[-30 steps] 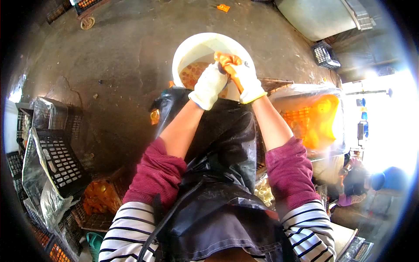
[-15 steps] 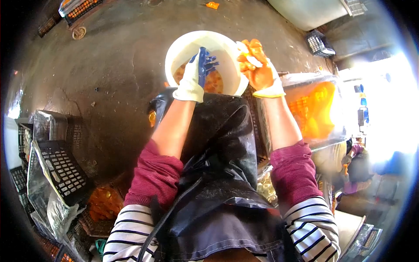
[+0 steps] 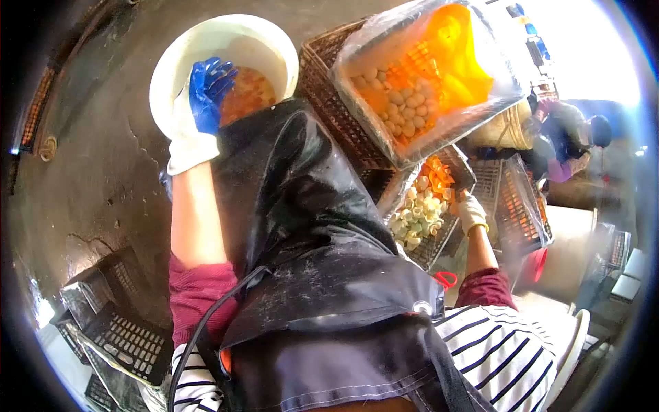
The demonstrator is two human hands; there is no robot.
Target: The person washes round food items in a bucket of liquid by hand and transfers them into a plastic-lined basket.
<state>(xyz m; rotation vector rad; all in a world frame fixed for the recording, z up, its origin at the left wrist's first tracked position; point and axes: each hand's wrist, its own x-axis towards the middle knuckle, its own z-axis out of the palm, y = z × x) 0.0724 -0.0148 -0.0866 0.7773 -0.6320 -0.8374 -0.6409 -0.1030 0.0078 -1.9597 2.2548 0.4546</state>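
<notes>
I see the left hand (image 3: 206,96) loosely open over the bucket (image 3: 159,82), covering part of its murky contents (image 3: 250,96). The right hand (image 3: 472,211) is beside the pale pieces (image 3: 420,213), fingertips indistinct; I can't tell its grip.

Bare floor (image 3: 82,172) lies left of the bucket (image 3: 230,41), whose mouth is open from above; the apron (image 3: 302,165) blocks its near side. Apron and brown crate (image 3: 329,93) stand between left hand (image 3: 209,89) and right hand (image 3: 471,211); a black crate (image 3: 523,214) crowds the latter's right.

Black crate (image 3: 132,341) (lower left), floor (image 3: 96,154), co-worker (image 3: 566,134)
</notes>
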